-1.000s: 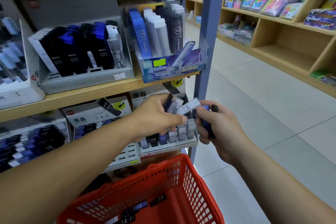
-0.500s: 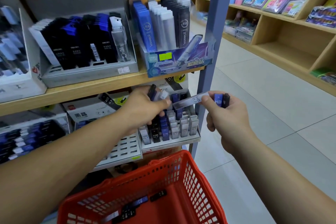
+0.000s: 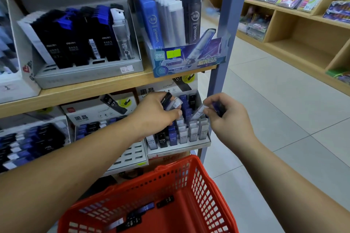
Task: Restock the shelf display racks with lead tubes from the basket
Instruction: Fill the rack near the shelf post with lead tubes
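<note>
Wooden stationery-shop shelving (image 3: 94,89) carried boxed lead refills. A person's left hand (image 3: 155,115) gripped a bunch of black and clear lead tubes (image 3: 171,101) above a grey display rack (image 3: 180,147), whose front row showed six plastic tubes printed "HB 07". Over the rack, the right hand (image 3: 227,119) pinched one clear tube (image 3: 198,112), with a blue tube (image 3: 217,108) curled in its palm. Below, a red mesh basket (image 3: 208,185) held several more.

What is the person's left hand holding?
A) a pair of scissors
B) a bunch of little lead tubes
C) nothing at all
B: the left hand grips several lead tubes, black and clear ones, in front of the lower display rack.
</note>
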`<control>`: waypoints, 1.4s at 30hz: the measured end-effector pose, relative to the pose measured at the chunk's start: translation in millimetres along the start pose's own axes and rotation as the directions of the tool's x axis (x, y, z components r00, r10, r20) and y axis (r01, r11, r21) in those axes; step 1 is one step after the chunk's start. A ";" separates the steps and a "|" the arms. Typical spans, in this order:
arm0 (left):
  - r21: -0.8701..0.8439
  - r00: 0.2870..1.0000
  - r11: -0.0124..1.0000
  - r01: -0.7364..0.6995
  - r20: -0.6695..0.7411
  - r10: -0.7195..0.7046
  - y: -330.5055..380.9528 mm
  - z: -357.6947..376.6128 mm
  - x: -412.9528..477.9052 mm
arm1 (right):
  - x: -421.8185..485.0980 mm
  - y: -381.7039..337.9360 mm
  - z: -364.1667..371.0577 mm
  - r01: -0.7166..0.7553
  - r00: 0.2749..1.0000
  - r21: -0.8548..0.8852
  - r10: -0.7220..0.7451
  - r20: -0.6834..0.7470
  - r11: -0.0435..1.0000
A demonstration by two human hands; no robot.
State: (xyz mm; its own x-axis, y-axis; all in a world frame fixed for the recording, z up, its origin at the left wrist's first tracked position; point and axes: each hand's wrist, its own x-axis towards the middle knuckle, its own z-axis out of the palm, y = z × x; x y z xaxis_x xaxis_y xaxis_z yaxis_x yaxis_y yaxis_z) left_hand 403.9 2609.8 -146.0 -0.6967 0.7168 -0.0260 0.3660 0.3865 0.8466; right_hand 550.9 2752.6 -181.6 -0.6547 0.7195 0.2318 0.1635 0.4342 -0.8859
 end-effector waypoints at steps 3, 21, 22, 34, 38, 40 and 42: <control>0.017 1.000 1.000 0.002 0.008 -0.002 -1.2 -1.9 3.9 | 4.4 3.6 3.4 0.028 0.996 -0.109 -0.018 0.084 0.994; 0.146 0.998 0.987 -0.066 0.012 0.065 -4.4 -0.8 10.4 | 6.6 7.2 8.0 0.095 0.988 -0.242 -0.062 0.139 0.966; 0.151 0.998 0.986 -0.070 0.009 0.069 -4.5 -1.4 10.8 | 6.5 7.9 8.1 0.105 0.989 -0.260 -0.073 0.129 0.960; 0.193 0.997 0.978 -0.081 0.019 0.078 -5.3 0.3 14.9 | 8.8 8.7 12.1 0.171 0.980 -0.301 -0.130 0.151 0.938; 0.198 0.996 0.976 -0.088 0.023 0.085 -4.9 0.6 13.4 | 10.5 7.2 12.3 0.174 0.981 -0.314 -0.138 0.133 0.933; 0.206 0.996 0.974 -0.094 0.021 0.092 -4.7 -0.1 12.6 | 9.8 5.5 12.2 0.183 0.977 -0.320 -0.136 0.163 0.929; 0.202 0.996 0.975 -0.094 0.018 0.092 -4.2 -0.6 12.5 | 7.5 4.3 13.0 0.183 0.975 -0.317 -0.130 0.181 0.930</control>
State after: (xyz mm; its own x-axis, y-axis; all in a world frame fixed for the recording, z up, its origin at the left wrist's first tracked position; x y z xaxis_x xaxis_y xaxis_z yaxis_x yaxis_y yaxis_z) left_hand 393.3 2616.8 -149.5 -0.6489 0.7597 0.0429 0.5467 0.4263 0.7207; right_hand 537.2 2752.8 -189.0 -0.7934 0.5463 0.2685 0.2660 0.7079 -0.6543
